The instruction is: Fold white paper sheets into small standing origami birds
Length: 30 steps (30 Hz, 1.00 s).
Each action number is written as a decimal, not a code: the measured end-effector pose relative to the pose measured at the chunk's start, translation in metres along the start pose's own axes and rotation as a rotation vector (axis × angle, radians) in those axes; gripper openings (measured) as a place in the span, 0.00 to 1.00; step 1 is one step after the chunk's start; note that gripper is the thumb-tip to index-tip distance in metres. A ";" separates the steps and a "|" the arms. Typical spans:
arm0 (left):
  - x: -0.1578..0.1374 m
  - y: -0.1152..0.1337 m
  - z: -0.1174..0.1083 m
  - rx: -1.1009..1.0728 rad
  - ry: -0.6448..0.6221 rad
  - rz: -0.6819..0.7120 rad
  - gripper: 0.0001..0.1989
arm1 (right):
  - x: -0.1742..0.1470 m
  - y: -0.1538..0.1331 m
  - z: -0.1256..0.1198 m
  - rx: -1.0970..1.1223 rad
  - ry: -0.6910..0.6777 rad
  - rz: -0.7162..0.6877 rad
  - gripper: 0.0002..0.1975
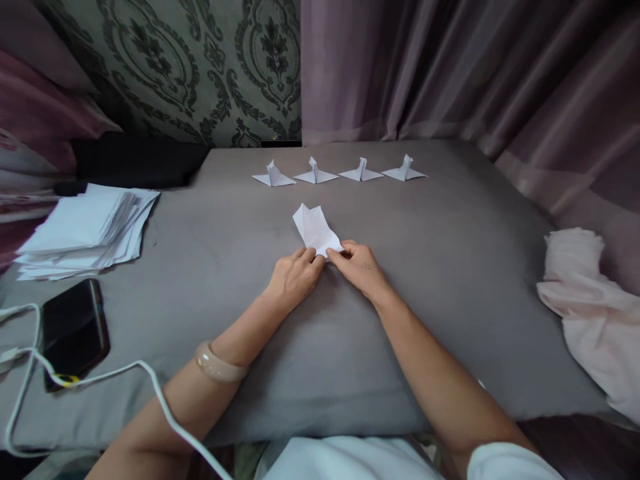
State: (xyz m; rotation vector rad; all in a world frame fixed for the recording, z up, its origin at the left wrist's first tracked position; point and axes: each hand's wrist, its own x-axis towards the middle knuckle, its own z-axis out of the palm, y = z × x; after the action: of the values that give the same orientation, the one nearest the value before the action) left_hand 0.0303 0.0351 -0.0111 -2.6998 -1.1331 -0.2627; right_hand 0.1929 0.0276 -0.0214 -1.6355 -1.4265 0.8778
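A partly folded sheet of white paper [317, 227] lies in front of me on the grey cloth, its far end showing two raised corners. My left hand [299, 272] is closed on its near left edge, fingers curled and knuckles up. At the near right corner, my right hand [357, 265] pinches the paper between thumb and fingers. Part of the near edge is hidden behind my fingers. Beyond it stand several folded paper figures in a row, among them one at the left end [273, 175] and one at the right end [405, 169].
On the left are a stack of white paper [85, 230], a black phone [75, 330] and a white cable [150, 373] that crosses over my left forearm. A black flat item [140, 162] lies behind the stack. Pale pink cloth [590, 313] is bunched at the right edge.
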 end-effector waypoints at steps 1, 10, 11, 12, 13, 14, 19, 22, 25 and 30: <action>-0.001 0.000 0.000 0.003 0.005 -0.001 0.11 | 0.000 0.001 0.000 0.000 -0.006 -0.011 0.12; -0.008 -0.004 -0.008 -0.056 -0.072 0.036 0.09 | 0.002 0.009 -0.006 0.045 -0.062 -0.051 0.11; -0.008 -0.005 -0.009 -0.073 -0.077 0.040 0.09 | 0.002 0.009 -0.007 0.050 -0.067 -0.046 0.11; -0.008 -0.006 -0.009 -0.090 -0.079 0.047 0.09 | 0.002 0.009 -0.007 0.064 -0.071 -0.041 0.11; -0.008 -0.006 -0.009 -0.106 -0.079 0.054 0.10 | 0.003 0.009 -0.008 0.086 -0.075 -0.037 0.11; -0.008 -0.007 -0.010 -0.119 -0.078 0.062 0.11 | 0.003 0.009 -0.008 0.115 -0.076 -0.036 0.12; -0.007 -0.010 -0.006 -0.153 -0.052 0.081 0.13 | 0.007 0.016 -0.007 0.176 -0.040 -0.038 0.12; -0.008 -0.011 -0.003 -0.197 0.005 0.099 0.14 | 0.009 0.019 -0.008 0.141 -0.006 -0.028 0.11; -0.008 -0.013 -0.001 -0.245 0.022 0.124 0.15 | 0.008 0.020 -0.011 0.112 0.008 -0.023 0.09; -0.007 -0.015 -0.002 -0.271 -0.021 0.115 0.16 | 0.006 0.019 -0.016 0.048 0.049 0.003 0.10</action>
State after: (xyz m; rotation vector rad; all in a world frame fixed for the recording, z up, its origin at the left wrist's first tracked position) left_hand 0.0144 0.0398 -0.0089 -2.9970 -1.0072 -0.3966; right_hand 0.2166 0.0303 -0.0306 -1.6129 -1.3607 0.8614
